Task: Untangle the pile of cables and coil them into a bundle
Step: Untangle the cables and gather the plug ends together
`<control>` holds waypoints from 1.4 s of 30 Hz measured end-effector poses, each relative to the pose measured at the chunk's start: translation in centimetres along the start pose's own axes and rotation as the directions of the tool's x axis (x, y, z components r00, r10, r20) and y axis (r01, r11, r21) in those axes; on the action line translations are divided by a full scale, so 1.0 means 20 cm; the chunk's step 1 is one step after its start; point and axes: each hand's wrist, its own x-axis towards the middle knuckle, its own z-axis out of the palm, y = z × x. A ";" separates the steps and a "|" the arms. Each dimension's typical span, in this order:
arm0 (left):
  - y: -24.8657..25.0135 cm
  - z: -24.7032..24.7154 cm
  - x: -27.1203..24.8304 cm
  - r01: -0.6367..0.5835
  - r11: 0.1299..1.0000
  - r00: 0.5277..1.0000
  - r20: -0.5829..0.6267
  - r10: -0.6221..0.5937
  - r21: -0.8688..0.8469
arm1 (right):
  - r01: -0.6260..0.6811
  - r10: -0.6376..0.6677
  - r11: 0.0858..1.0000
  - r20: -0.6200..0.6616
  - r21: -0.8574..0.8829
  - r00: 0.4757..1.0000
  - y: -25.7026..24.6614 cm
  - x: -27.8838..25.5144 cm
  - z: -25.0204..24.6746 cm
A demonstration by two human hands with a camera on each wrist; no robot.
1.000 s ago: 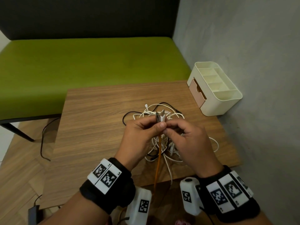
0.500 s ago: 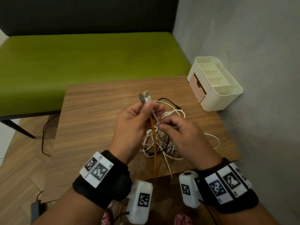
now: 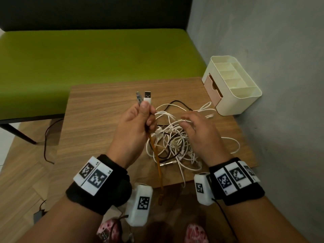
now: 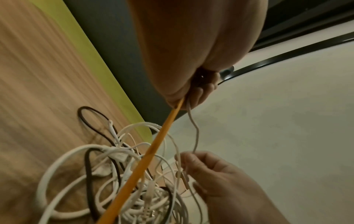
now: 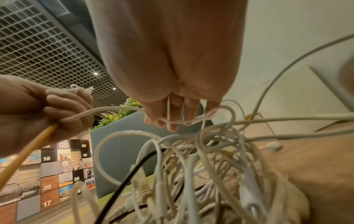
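Fingers (image 3: 152,118) of our left hand (image 3: 135,127) clamp the orange cable (image 3: 157,160) and a white cable (image 5: 114,108), plugs up; our right hand (image 3: 201,132), fingers spread, hooks white loops above the cable pile (image 3: 175,142) on the table (image 3: 98,123).

— What am I wearing on the wrists?
— I'm seeing a black wristband (image 3: 98,193) on each bare forearm, carrying white marker tiles (image 3: 93,176) with black square codes, and a white tagged camera box (image 3: 140,205) hanging beneath.
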 end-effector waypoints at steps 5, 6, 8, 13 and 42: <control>0.00 0.01 0.00 -0.010 0.956 0.998 -0.054 0.027 0.294 | 0.170 -0.175 0.985 -0.196 -0.040 0.965 -0.02 -0.02 -0.02; -0.01 0.02 0.00 -0.011 0.944 0.998 -0.048 0.028 0.329 | 0.183 -0.186 0.982 -0.220 -0.036 0.958 -0.02 -0.02 -0.03; -0.02 0.05 -0.01 -0.034 0.906 0.998 -0.025 0.049 0.422 | 0.222 -0.219 0.975 -0.265 -0.021 0.939 -0.03 -0.02 -0.05; -0.06 0.11 -0.03 -0.126 0.826 0.992 0.059 0.112 0.550 | 0.308 -0.288 0.951 -0.287 0.024 0.914 -0.09 -0.03 -0.06; 0.04 0.07 0.00 -0.106 0.620 0.992 0.038 0.122 0.778 | 0.245 -0.265 0.961 -0.171 -0.130 0.949 -0.05 0.02 -0.08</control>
